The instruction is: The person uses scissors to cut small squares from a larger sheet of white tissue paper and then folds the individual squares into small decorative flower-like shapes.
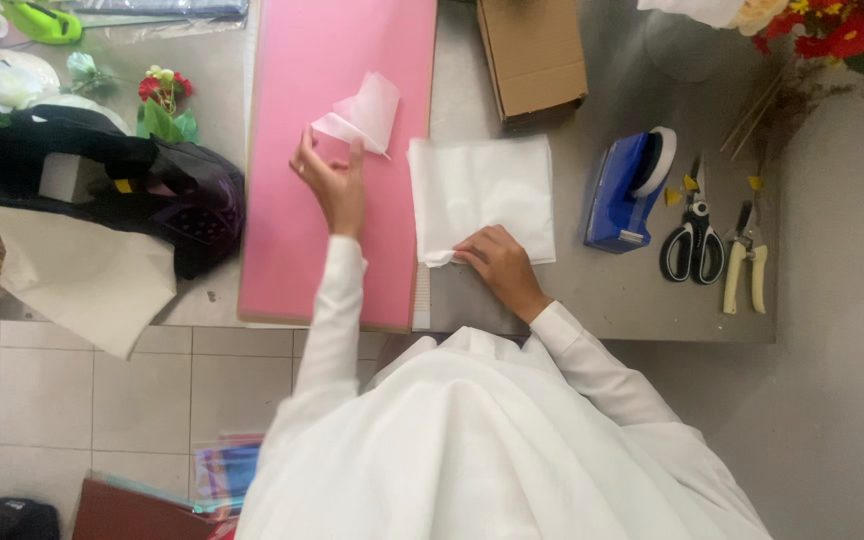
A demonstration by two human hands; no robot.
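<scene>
Pressing down near the frame's centre, your right hand (497, 265) lies flat with fingers spread on the lower left corner of the white sheets (482, 195), gripping nothing. Just above and to the left, your left hand (332, 180) pinches a thin pink sheet (364, 115), lifted off the pink board (337, 150). That sheet looks light, limp and easily creased; a corner pinch suits it. Farther right sit the tape dispenser (627, 190) and scissors (692, 240).
</scene>
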